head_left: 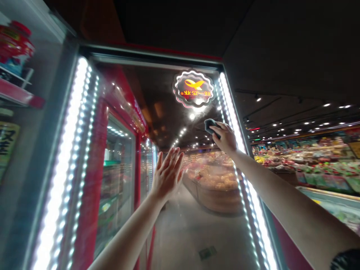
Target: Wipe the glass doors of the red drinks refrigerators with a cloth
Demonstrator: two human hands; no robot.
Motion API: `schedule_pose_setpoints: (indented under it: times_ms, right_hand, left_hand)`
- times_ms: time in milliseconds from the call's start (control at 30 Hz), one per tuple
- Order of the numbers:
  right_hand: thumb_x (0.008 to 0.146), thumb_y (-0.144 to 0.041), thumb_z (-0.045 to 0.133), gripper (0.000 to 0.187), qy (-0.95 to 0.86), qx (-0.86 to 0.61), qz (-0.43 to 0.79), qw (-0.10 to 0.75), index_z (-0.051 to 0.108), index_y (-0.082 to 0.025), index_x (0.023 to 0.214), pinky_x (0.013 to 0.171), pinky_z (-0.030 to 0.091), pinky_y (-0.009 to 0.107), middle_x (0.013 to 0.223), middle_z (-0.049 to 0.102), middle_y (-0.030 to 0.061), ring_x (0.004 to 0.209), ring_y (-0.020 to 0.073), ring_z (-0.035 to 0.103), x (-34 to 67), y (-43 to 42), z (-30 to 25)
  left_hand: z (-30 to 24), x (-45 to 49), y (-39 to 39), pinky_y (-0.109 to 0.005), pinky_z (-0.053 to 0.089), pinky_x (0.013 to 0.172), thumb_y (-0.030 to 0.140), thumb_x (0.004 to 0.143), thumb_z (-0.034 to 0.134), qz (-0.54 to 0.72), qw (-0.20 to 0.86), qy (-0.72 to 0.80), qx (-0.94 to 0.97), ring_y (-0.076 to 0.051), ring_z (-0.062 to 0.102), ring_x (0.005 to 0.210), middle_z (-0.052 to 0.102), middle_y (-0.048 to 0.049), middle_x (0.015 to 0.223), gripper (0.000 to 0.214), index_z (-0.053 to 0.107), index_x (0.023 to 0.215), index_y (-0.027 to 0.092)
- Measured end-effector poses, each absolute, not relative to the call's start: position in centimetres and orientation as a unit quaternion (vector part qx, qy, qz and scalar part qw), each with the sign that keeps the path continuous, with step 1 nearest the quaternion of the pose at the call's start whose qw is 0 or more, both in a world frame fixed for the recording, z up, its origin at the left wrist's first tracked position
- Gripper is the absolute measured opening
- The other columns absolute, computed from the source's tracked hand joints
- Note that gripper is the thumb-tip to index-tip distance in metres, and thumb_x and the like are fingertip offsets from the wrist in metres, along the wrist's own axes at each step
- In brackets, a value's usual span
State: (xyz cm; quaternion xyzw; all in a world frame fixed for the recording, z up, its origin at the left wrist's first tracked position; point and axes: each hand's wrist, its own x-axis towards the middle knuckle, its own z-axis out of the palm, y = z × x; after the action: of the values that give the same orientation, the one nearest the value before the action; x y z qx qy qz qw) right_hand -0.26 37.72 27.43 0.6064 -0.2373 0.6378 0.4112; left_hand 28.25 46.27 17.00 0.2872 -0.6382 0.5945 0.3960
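Note:
A framed glass door (194,228) with bright light strips down both sides fills the middle of the view. My left hand (168,173) lies flat against the glass, fingers stretched upward, holding nothing. Higher and to the right, my right hand (225,138) presses a dark grey cloth (210,126) to the pane, its fingers closed over it. Just above the cloth sits a scalloped sticker (194,90) with an orange and yellow logo, its lettering mirrored. Whether the cloth is folded or bunched is too blurred to tell.
Shelves with a red-lidded jar (17,48) stand at the left. Red-framed cooler cabinets (120,150) show in the glass, as does a rounded produce stand (216,183). Beyond the door's right frame (239,123) are produce displays (323,176) and an open chest cooler (334,206).

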Motion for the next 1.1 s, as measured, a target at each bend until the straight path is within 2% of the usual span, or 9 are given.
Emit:
schedule_pose_setpoints:
  times_ms: [100, 267, 400, 533, 633, 733, 800, 967, 1100]
  right_hand:
    - [0.091, -0.022, 0.055, 0.040, -0.247, 0.570, 0.675, 0.397, 0.072, -0.031, 0.126, 0.106, 0.048, 0.055, 0.139, 0.064, 0.0062, 0.128, 0.0306, 0.056, 1.9, 37.6, 28.6]
    - [0.090, -0.023, 0.058, 0.040, -0.174, 0.672, 0.567, 0.444, 0.072, -0.038, 0.124, 0.108, 0.047, 0.050, 0.143, 0.062, -0.0001, 0.130, 0.0273, 0.056, 2.3, 38.1, 26.7]
    - [0.086, -0.022, 0.057, 0.039, -0.225, 0.595, 0.650, 0.417, 0.075, -0.028, 0.120, 0.104, 0.049, 0.053, 0.135, 0.065, 0.0084, 0.122, 0.0314, 0.059, -0.9, 36.8, 28.6]
    - [0.087, -0.018, 0.049, 0.046, -0.327, 0.483, 0.735, 0.346, 0.072, -0.021, 0.127, 0.101, 0.049, 0.058, 0.143, 0.059, 0.0153, 0.125, 0.0362, 0.057, 1.1, 36.6, 34.1]
    - [0.091, -0.020, 0.048, 0.047, -0.325, 0.534, 0.684, 0.377, 0.069, -0.029, 0.132, 0.102, 0.048, 0.057, 0.147, 0.057, 0.0087, 0.131, 0.0355, 0.052, 4.3, 37.7, 34.5]
    - [0.095, -0.027, 0.050, 0.043, -0.261, 0.632, 0.573, 0.453, 0.068, -0.037, 0.133, 0.104, 0.049, 0.051, 0.150, 0.055, 0.0002, 0.135, 0.0297, 0.051, 4.1, 38.5, 30.9]
    - [0.094, -0.028, 0.052, 0.041, -0.233, 0.663, 0.530, 0.474, 0.069, -0.037, 0.130, 0.105, 0.049, 0.047, 0.147, 0.058, -0.0010, 0.131, 0.0264, 0.054, 1.7, 38.4, 28.6]
    - [0.089, -0.023, 0.052, 0.043, -0.351, 0.516, 0.677, 0.390, 0.074, -0.023, 0.127, 0.097, 0.051, 0.052, 0.134, 0.066, 0.0143, 0.116, 0.0329, 0.061, -1.7, 36.7, 30.1]
    - [0.090, -0.023, 0.051, 0.045, -0.358, 0.509, 0.689, 0.372, 0.072, -0.030, 0.129, 0.095, 0.050, 0.056, 0.143, 0.062, 0.0100, 0.121, 0.0357, 0.057, 4.3, 38.0, 31.9]
  left_hand:
    - [16.7, 28.9, 46.4, -0.058, 0.023, 0.128, 0.025, 0.102, 0.050, 0.590, 0.389, -0.637, 0.307, -0.028, 0.032, 0.153, 0.036, -0.0085, 0.164, 0.079, 0.002, 0.165, 0.026]
    - [16.4, 29.2, 46.0, -0.056, 0.021, 0.129, 0.026, 0.103, 0.048, 0.585, 0.383, -0.638, 0.323, -0.027, 0.030, 0.154, 0.033, -0.0073, 0.165, 0.076, 0.005, 0.165, 0.026]
    - [16.3, 29.5, 45.7, -0.055, 0.019, 0.130, 0.028, 0.103, 0.049, 0.594, 0.387, -0.633, 0.312, -0.027, 0.030, 0.154, 0.034, -0.0080, 0.165, 0.074, 0.008, 0.165, 0.024]
    - [16.2, 29.6, 45.5, -0.054, 0.018, 0.130, 0.028, 0.102, 0.050, 0.599, 0.388, -0.626, 0.313, -0.027, 0.031, 0.154, 0.034, -0.0083, 0.165, 0.075, 0.010, 0.165, 0.023]
    - [16.2, 29.5, 45.5, -0.054, 0.019, 0.129, 0.028, 0.102, 0.050, 0.596, 0.389, -0.627, 0.316, -0.027, 0.031, 0.154, 0.034, -0.0079, 0.165, 0.075, 0.009, 0.165, 0.023]
    - [16.2, 29.5, 45.4, -0.055, 0.021, 0.128, 0.027, 0.102, 0.050, 0.596, 0.388, -0.629, 0.314, -0.027, 0.031, 0.154, 0.033, -0.0084, 0.166, 0.076, 0.008, 0.165, 0.023]
    - [16.2, 29.5, 45.2, -0.055, 0.022, 0.128, 0.027, 0.102, 0.051, 0.596, 0.389, -0.629, 0.312, -0.028, 0.031, 0.154, 0.034, -0.0087, 0.165, 0.077, 0.007, 0.165, 0.023]
    - [16.0, 29.6, 44.8, -0.056, 0.021, 0.128, 0.027, 0.103, 0.051, 0.597, 0.396, -0.626, 0.309, -0.027, 0.032, 0.154, 0.035, -0.0085, 0.165, 0.077, 0.007, 0.165, 0.024]
    - [15.9, 29.6, 44.7, -0.054, 0.019, 0.129, 0.028, 0.103, 0.049, 0.595, 0.393, -0.625, 0.318, -0.027, 0.030, 0.154, 0.033, -0.0070, 0.166, 0.074, 0.009, 0.165, 0.024]
